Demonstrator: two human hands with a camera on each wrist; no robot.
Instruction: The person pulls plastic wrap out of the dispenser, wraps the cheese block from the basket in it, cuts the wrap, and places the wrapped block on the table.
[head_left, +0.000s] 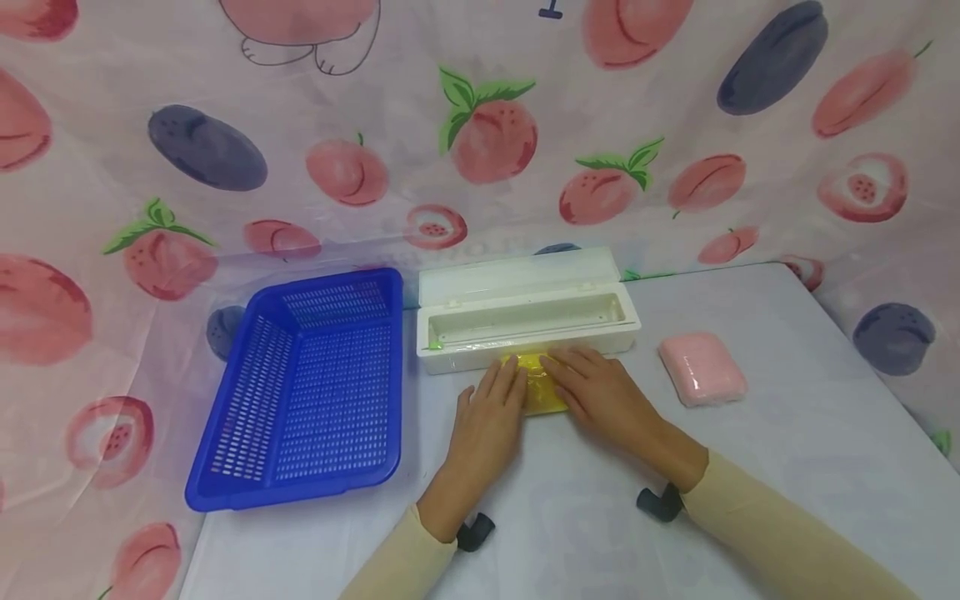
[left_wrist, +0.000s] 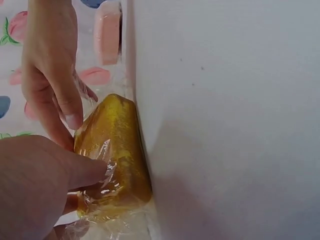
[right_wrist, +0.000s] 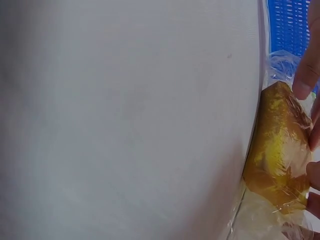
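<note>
A yellow block [head_left: 545, 392] in clear plastic film lies on the table, just in front of a long white box [head_left: 480, 354] with a raised lid. My left hand [head_left: 489, 417] holds its left end, the thumb [left_wrist: 90, 172] on the near face and the fingers over the top. The right hand [head_left: 606, 396] holds the other end, fingers on the film. Loose clear film [right_wrist: 257, 215] sticks out at the block's ends in both wrist views. Some fingertips are hidden behind the block.
A blue plastic basket [head_left: 393, 375] stands to the left. Right of the hands sits a pink block [head_left: 702, 368] with a shiny wrap. The white table [head_left: 585, 533] meets a fruit-print curtain [head_left: 517, 225] at the back.
</note>
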